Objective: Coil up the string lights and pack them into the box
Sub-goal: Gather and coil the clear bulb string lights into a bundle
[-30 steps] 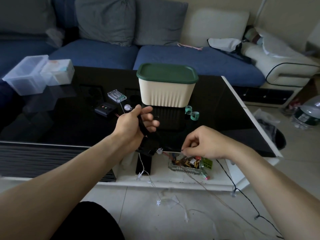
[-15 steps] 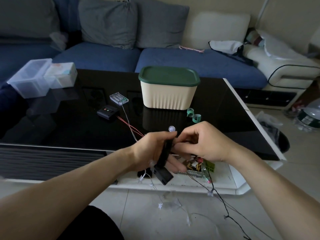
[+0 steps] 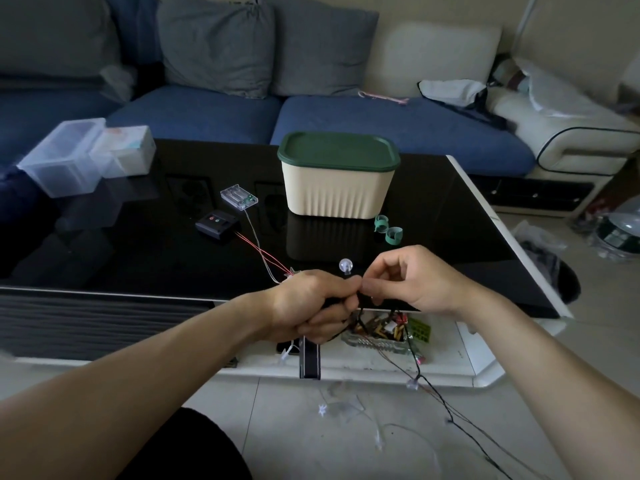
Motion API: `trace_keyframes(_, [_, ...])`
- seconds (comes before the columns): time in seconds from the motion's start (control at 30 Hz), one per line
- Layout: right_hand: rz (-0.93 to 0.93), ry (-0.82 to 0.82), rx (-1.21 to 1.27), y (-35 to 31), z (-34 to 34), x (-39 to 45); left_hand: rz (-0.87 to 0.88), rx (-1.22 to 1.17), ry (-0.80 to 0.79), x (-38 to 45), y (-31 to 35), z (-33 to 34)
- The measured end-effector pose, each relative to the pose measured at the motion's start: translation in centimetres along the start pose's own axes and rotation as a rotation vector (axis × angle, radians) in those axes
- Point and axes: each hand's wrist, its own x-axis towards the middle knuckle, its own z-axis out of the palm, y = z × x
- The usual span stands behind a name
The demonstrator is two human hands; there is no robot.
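Head view: left hand point(image 3: 311, 306) grips the coiled string lights point(image 3: 349, 315) before the box point(image 3: 337, 181); right hand point(image 3: 412, 280), now drawn against it, pinches the cord. Another wrap added; the tail trails floorward.

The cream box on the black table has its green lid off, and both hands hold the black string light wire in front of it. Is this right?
Not quite. The head view shows the green lid on the cream box, closed. The rest holds: the box stands on the black table, and the left hand and right hand hold the black wire in front of it.
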Motion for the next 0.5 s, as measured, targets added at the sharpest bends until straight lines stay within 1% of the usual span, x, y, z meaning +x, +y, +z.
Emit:
trace_keyframes(0.1, [0.072,-0.062,0.097,0.7,-0.6,-0.2,0.028,-0.114,0.062,-0.1,0.3,0.0])
trace_keyframes(0.27, [0.129,-0.033,0.124,1.2,-0.9,-0.2,0.146,-0.192,0.208,0.2,0.4,-0.3])
trace_keyframes(0.37, [0.182,-0.046,0.138,0.9,-1.1,-0.2,0.168,-0.219,0.258,0.3,0.5,-0.6])
trace_keyframes(0.43, [0.240,-0.033,0.086,1.2,-1.4,-0.3,0.164,-0.248,0.282,0.3,0.5,-0.9])
trace_keyframes(0.5, [0.281,0.006,-0.026,1.7,-1.9,-0.4,0.152,-0.275,0.289,0.2,0.6,-1.1])
